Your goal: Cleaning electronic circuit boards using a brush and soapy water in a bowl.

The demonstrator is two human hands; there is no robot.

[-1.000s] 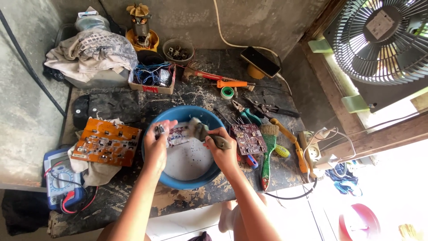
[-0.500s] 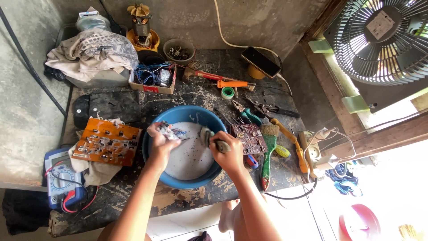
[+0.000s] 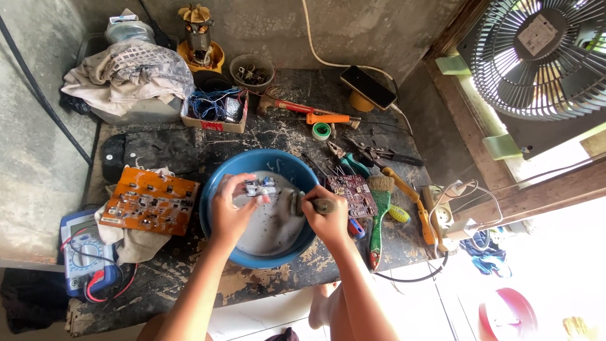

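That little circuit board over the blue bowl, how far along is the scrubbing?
In hand: the left hand holds a small circuit board over the blue bowl while the right hand grips a small brush beside it. The bowl's whitish liquid is speckled, suggesting some scrubbing is done. An orange board and a purple board lie on the bench, cleanliness unclear.

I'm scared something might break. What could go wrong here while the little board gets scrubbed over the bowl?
1. The left hand pinches the small board by its edge only, so a hard push from the brush in the right hand might make it slip into the bowl.
2. Splashes could land on the purple board lying right beside the bowl.
3. The bowl sits near the table's front edge, so a bump might tip it.
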